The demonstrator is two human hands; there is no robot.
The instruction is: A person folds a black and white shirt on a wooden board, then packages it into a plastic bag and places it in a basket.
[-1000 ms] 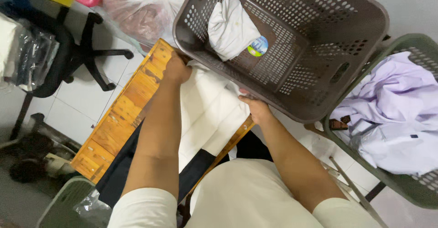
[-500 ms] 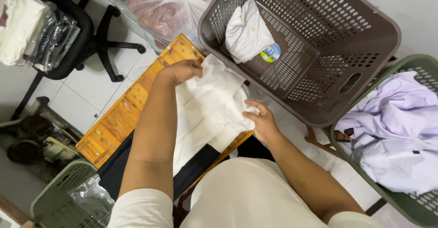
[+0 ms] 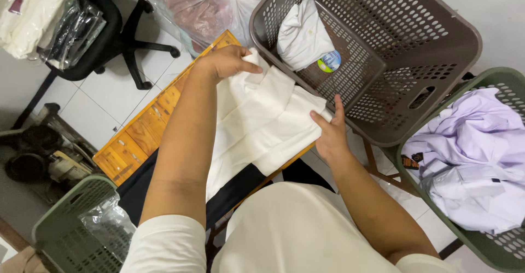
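A white cloth garment [image 3: 262,122] lies folded over a small orange wooden table [image 3: 145,133] in front of me. My left hand [image 3: 227,62] grips the garment's far corner, fingers closed on the fabric. My right hand [image 3: 330,133] pinches its right edge beside the brown plastic basket [image 3: 437,60]. Inside that basket rests one folded white garment [image 3: 301,35] next to a round blue-and-white sticker [image 3: 329,61].
A green basket [image 3: 492,81] at the right holds lilac and white shirts [image 3: 470,158]. A second green basket [image 3: 71,229] with clear plastic sits at bottom left. A black office chair [image 3: 117,38] bearing bagged clothes and a pink-filled plastic bag [image 3: 205,8] stand beyond the table.
The garment has been folded narrower and shifted toward the brown basket. My right hand moved from the near edge out to the right edge. My left hand stays on the far corner.
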